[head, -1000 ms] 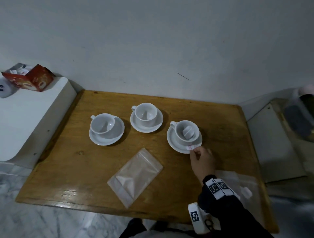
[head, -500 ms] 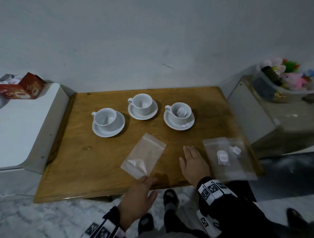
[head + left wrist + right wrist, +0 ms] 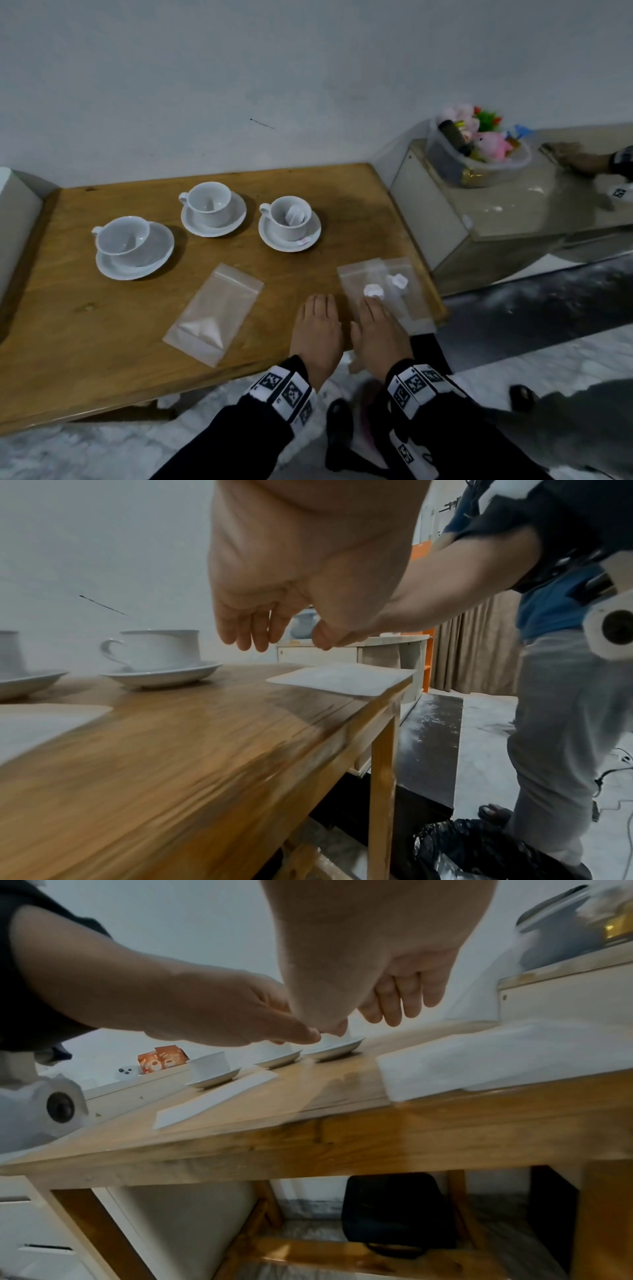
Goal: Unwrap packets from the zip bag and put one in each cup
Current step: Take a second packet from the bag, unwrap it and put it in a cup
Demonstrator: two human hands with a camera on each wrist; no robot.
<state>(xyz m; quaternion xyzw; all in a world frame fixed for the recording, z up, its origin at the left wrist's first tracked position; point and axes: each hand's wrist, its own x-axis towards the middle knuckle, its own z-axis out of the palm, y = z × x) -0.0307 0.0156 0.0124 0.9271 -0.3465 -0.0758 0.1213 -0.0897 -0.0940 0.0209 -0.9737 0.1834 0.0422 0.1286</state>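
Fingers [image 3: 368, 306] of the right hand [image 3: 378, 334] reach out straight over the zip bag [image 3: 407, 308] at the bench [image 3: 85, 325] corner, left hand [image 3: 317, 334] relaxed alongside, one packet [image 3: 294, 216] in the nearest cup [image 3: 289, 221].

Prob. a home room: wooden table [image 3: 85, 325] w/ teacups [image 3: 209, 204], curtains [image 3: 476, 647], toy tub [image 3: 479, 161].

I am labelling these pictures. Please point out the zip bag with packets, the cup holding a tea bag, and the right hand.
zip bag with packets [image 3: 404, 308], head view, clear front.
cup holding a tea bag [image 3: 279, 228], head view, outer wall.
right hand [image 3: 378, 329], head view, back of hand.
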